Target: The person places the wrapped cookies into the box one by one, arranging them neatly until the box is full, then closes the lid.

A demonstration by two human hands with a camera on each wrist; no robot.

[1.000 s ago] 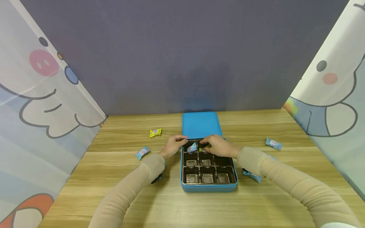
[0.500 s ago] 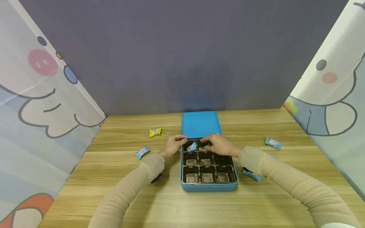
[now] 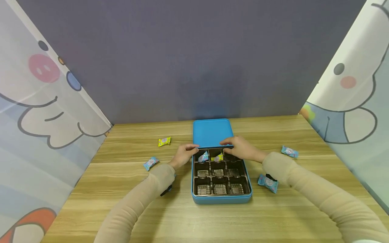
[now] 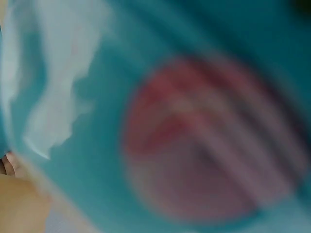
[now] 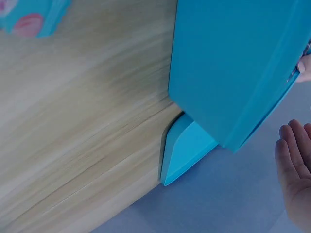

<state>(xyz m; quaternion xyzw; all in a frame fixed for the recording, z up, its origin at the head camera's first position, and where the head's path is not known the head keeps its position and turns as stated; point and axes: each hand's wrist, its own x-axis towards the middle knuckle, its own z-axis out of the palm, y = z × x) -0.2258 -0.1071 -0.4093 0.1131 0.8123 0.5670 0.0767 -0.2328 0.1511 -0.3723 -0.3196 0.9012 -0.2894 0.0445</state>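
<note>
Right hand (image 3: pixel 242 149), fingers extended and empty, shifts rightward off the yellow candy (image 3: pixel 217 158), which lies in the back-middle compartment (image 3: pixel 215 153) of the blue box (image 3: pixel 223 200); the left hand (image 3: pixel 182 156) touches the box's back-left corner, fingers straight. Seemingly light and slick-wrapped, the candy likely pinches best mid-body.

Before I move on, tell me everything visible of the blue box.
The blue box stands open on the table, its lid spread beyond the far edge. Rectangular with rounded corners, it could be metal or plastic. Its shiny dark tray has nine compartments, three by three. In the far row, a blue packet lies left, a yellow packet in the middle. The left hand touches the far left corner; the right hand is by the far right, contact unclear.
</note>
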